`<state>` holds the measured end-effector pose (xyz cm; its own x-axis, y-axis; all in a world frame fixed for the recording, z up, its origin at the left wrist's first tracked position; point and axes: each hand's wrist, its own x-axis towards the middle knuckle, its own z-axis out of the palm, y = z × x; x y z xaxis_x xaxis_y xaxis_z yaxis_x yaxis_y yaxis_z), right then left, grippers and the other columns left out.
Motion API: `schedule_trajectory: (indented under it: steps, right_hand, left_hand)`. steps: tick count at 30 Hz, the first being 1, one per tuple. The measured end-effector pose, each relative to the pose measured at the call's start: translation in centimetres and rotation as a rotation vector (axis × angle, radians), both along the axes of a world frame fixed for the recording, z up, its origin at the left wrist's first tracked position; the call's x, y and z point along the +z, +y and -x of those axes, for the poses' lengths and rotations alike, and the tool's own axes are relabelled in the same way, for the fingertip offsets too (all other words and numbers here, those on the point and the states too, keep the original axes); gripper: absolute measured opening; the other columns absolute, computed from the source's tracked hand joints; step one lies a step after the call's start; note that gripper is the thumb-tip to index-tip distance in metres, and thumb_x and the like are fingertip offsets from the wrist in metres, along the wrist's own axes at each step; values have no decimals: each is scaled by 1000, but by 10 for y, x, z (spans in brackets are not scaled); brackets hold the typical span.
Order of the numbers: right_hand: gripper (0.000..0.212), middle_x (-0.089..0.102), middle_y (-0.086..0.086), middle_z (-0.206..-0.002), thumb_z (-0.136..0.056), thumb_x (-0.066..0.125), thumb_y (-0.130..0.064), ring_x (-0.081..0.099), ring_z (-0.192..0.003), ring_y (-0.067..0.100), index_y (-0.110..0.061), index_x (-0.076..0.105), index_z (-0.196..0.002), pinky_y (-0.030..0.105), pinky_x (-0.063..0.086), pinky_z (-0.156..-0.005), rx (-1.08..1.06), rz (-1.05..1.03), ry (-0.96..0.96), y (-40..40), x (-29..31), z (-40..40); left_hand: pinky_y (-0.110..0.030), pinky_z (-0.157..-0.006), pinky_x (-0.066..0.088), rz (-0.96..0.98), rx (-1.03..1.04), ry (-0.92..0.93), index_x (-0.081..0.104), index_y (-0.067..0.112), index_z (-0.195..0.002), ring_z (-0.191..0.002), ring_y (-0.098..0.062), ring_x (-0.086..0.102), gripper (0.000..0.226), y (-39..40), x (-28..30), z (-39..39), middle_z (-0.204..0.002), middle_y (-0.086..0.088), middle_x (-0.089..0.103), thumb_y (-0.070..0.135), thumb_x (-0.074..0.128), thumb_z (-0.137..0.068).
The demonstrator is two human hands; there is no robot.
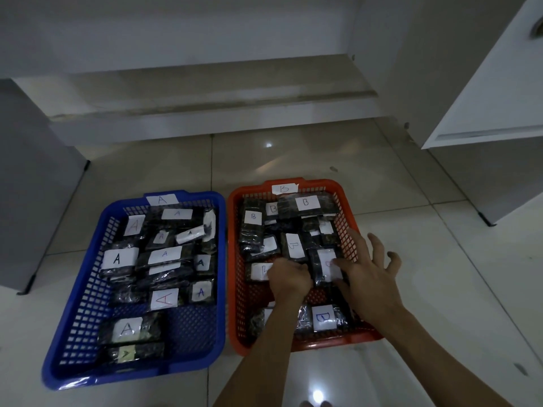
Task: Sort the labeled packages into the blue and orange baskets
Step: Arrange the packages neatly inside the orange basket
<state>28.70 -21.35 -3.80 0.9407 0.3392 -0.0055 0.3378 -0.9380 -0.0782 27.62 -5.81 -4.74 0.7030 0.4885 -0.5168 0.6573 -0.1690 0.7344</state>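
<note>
On the tiled floor stand two baskets side by side. The blue basket (73, 312) on the left, tagged "A", holds several dark packages with white "A" labels. The orange basket (235, 289) on the right, tagged "B", holds several dark packages labeled "B". Both my hands are inside the orange basket. My left hand (289, 276) curls its fingers around the edge of a dark package (318, 267) with a white label in the basket's middle. My right hand (370, 268) lies with spread, straight fingers over the same package's right side and the basket's right wall.
A white cabinet (484, 83) with an open door stands at the right; a grey cabinet side (32, 186) stands at the left. A low white step (205, 113) runs behind the baskets. Glossy floor tiles (440, 289) surround them.
</note>
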Motion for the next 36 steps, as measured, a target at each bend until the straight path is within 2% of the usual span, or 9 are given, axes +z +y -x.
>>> schedule_trajectory:
  steps: [4,7,9,12,15,25,28,31,36]
  right_hand:
    - [32,60,-2,-129,-69,88,-24,44,-122,23,-33,76,-98,50,43,-96,180,-149,9,-8,17,0]
    - [29,67,-13,-110,-77,81,-34,58,-103,7,-35,72,-105,30,52,-89,415,-57,341,-11,32,5]
    - [31,67,-10,-105,-75,80,-41,61,-96,8,-32,69,-103,29,54,-80,464,67,398,-3,35,7]
    - [43,68,-7,-105,-70,82,-41,64,-96,13,-29,65,-107,32,56,-79,464,155,432,6,33,3]
    - [53,66,-5,-114,-68,88,-36,63,-103,14,-26,63,-114,32,57,-87,421,139,510,9,33,-1]
    - [21,65,-11,-111,-88,75,-29,64,-101,5,-37,60,-102,28,57,-88,292,-184,760,-7,52,-15]
    - [21,71,-11,-116,-94,69,-22,66,-109,4,-29,73,-114,27,58,-90,321,-487,857,-17,78,-26]
    - [31,75,-6,-111,-85,80,-18,69,-105,8,-21,74,-115,29,58,-89,265,-691,855,-22,88,-35]
    - [44,71,-6,-109,-65,93,-20,69,-101,16,-23,71,-103,33,61,-83,-34,-920,490,-24,67,-55]
  left_hand:
    - [-33,-65,63,61,-100,17,71,1,-65,-64,-22,73,22,11,2,0,-67,-11,73,10,70,-85]
    - [-41,-72,63,86,-193,-12,73,4,-63,-69,-25,74,18,27,7,11,-69,-14,74,6,70,-81]
    - [-40,-81,62,116,-284,-69,78,10,-81,-80,-22,74,10,35,14,22,-86,-13,77,3,71,-82]
    - [-28,-89,58,17,-630,-94,72,10,-115,-99,-12,70,39,42,27,39,-110,-3,74,7,79,-77]
    - [-22,-93,54,-141,-893,-50,67,10,-124,-109,-10,65,54,43,34,55,-121,0,70,5,83,-72]
    - [-18,-93,52,-339,-892,-100,72,17,-117,-103,-4,64,42,59,41,60,-115,5,72,11,79,-76]
    - [-1,-88,42,-145,-807,-253,64,25,-128,-108,7,58,53,53,53,56,-122,16,66,24,83,-78]
    - [-17,-93,52,182,-678,-297,68,24,-123,-105,3,66,40,34,61,51,-115,14,72,22,78,-84]
    - [-28,-74,61,377,-297,-217,71,20,-89,-77,-12,73,12,7,54,34,-89,-2,76,9,74,-87]
